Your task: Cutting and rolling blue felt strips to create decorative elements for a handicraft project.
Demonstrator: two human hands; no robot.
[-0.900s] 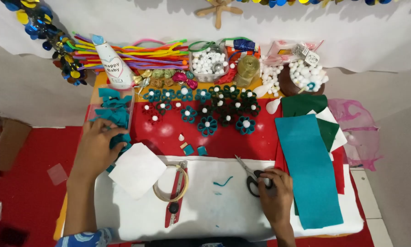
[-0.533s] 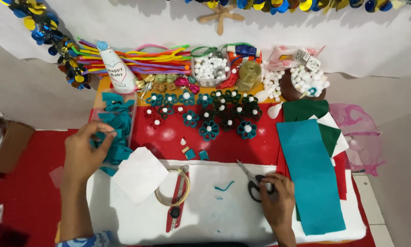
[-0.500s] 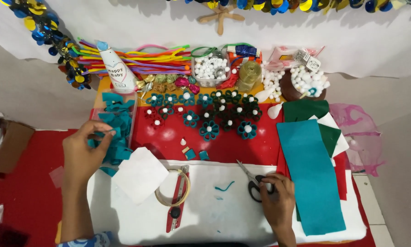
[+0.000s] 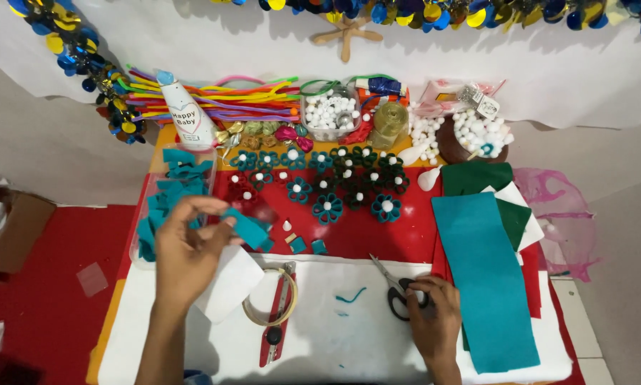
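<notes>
Felt strip pinched above the table's left side

Left hand [image 4: 188, 253] grasps a teal felt strip [image 4: 245, 228] over the white sheet [image 4: 228, 285]. Right hand [image 4: 434, 321] rests on scissors [image 4: 399, 289] near the front edge; a loose pinch could drop it.

White cloth-draped wall [image 4: 192, 36], red floor [image 4: 57, 235], low craft table [image 4: 334, 356], cardboard box [image 4: 14, 232], even light

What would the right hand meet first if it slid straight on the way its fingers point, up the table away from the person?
Probably the scissors, which the right hand already touches at the black handles. Beyond their blades lie the felt flowers on the red cloth, though depth is hard to judge.
</notes>
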